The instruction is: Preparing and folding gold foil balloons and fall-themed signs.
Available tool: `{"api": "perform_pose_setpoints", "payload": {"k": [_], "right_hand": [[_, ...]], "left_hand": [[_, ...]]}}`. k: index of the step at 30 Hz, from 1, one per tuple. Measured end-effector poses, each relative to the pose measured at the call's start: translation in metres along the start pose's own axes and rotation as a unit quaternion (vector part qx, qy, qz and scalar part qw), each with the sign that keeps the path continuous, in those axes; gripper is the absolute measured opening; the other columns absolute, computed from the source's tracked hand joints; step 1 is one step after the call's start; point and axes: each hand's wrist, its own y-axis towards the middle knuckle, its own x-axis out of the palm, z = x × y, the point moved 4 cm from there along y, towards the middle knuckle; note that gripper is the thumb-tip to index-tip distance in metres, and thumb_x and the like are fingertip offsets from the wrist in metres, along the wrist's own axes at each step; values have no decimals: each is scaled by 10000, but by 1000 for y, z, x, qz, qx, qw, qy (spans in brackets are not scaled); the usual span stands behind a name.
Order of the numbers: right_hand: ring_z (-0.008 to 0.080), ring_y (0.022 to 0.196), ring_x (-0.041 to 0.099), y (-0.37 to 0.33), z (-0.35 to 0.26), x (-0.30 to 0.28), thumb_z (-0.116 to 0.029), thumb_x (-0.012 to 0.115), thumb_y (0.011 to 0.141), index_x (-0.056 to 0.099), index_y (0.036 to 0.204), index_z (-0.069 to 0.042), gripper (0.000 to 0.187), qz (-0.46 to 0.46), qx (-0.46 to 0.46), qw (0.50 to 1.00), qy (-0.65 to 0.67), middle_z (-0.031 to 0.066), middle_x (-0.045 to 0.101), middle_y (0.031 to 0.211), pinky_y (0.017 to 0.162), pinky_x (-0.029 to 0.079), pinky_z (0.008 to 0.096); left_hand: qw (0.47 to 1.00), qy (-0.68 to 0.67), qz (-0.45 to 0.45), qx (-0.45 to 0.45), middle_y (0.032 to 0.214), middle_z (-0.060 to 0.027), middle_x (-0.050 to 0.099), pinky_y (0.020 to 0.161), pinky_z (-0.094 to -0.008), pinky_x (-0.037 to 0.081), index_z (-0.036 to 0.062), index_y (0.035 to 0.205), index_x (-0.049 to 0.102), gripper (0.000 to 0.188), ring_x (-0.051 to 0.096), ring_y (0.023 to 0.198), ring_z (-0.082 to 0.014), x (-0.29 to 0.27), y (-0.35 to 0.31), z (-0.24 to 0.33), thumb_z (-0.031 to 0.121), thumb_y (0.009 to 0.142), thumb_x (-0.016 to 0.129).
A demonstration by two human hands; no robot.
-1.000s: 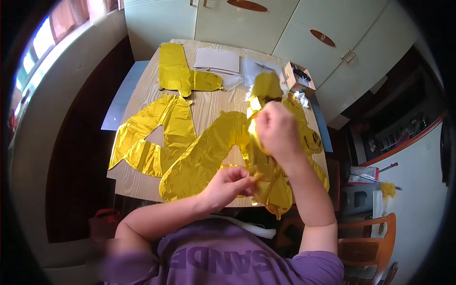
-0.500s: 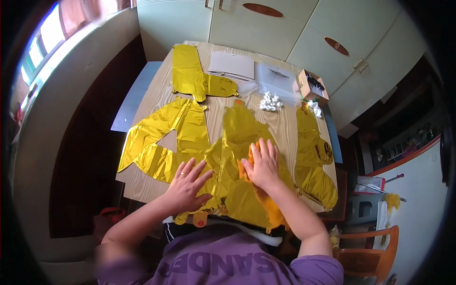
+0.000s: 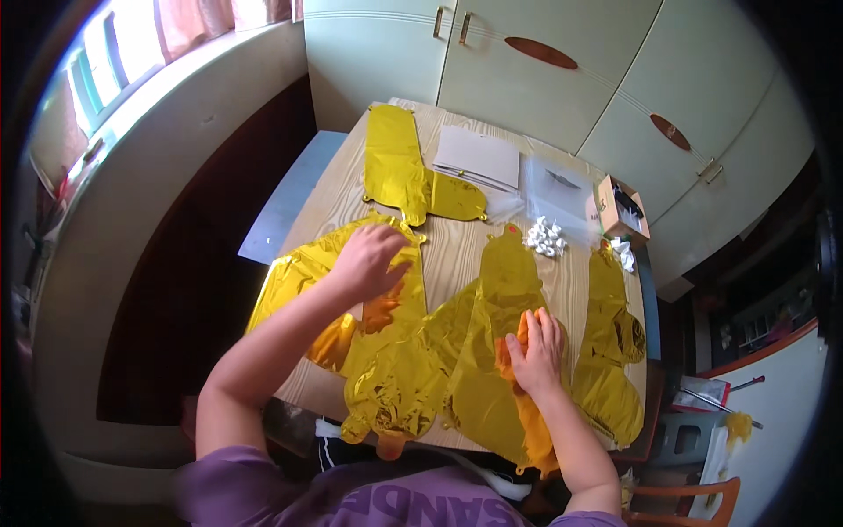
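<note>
Flat gold foil balloons lie spread over the table. My left hand (image 3: 371, 262) is raised over the left foil balloon (image 3: 303, 255), its fingers loosely bent, thumb apart, and nothing visible in it. The foil below it shows an orange reflection. My right hand (image 3: 537, 356) presses an orange cloth (image 3: 534, 430) against the middle foil balloon (image 3: 479, 369), fingers over its upper end. The cloth's loose end trails toward the near table edge. Crumpled foil (image 3: 395, 386) lies near me, left of the middle balloon.
Another gold balloon (image 3: 393, 162) lies at the far left of the wooden table (image 3: 452, 250), one more (image 3: 610, 342) at its right. Grey-white card sheets (image 3: 477, 156), a clear plastic sheet (image 3: 558, 198), small white pieces (image 3: 545, 237) and a cardboard box (image 3: 622, 211) stand along the back.
My left hand has lifted off the foil and moved away from me, its fingers now bent. My right hand stays on the orange cloth. The whole view has shifted.
</note>
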Motion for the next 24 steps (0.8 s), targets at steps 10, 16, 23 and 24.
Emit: {"api": "perform_pose_setpoints", "payload": {"k": [10,16,23,24], "right_hand": [[404,1312,430,61,-19,-21,-360,607,968,582,1312,5,502,-80,-7,993,85,237,471,1409,1119,331,497],[345,1212,542,171,-74,23,-298,645,936,659,1201,-26,380,-53,-134,971,192,167,611,1240,1064,415,455],[312,1191,552,232,-119,77,-251,664,901,697,1178,-112,312,-79,-91,988,94,136,574,1299,1004,474,422],[331,1258,494,235,-120,83,-257,670,890,697,1177,-130,316,-96,-95,988,77,146,545,1333,1051,427,440]], "left_hand": [[977,120,-166,53,929,-116,671,748,-441,553,69,969,706,165,674,845,-336,77,66,-94,139,842,630],[975,-98,-112,-163,862,-124,741,733,-366,557,45,917,770,198,705,775,-267,57,82,-99,216,822,744],[962,-145,-140,-185,822,-140,736,696,-376,552,42,917,761,249,708,740,-276,41,104,-111,279,842,745],[969,-139,-126,-161,804,-139,730,692,-387,552,40,914,751,239,704,734,-289,41,102,-109,271,852,736]]}}
